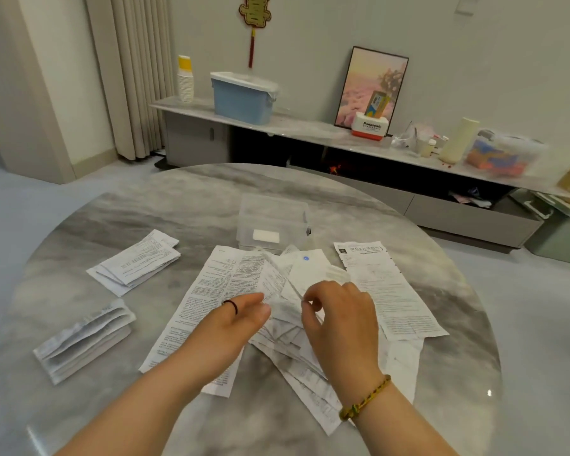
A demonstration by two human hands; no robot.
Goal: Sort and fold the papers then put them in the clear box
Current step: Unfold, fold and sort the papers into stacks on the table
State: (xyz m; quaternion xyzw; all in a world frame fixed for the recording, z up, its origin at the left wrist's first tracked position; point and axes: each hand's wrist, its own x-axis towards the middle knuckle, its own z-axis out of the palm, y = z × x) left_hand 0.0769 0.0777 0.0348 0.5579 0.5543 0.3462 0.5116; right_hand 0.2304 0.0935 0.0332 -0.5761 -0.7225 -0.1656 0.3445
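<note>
The round grey marble-patterned table (112, 225) has a smooth, polished top that throws glossy highlights near its front edge. The thin white printed paper sheets (218, 291) look matt, creased and crumpled, while the small clear plastic box (273, 215) looks smooth and faintly frosted. The braided yellow-green cord bracelet (366, 398) looks rough and woven, and the beige pleated curtain (135, 77) is soft matt cloth.

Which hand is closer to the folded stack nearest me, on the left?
Left. The left hand is over the loose papers, just right of the near folded stack. The right hand pinches those papers farther right, beyond the left hand.
</note>
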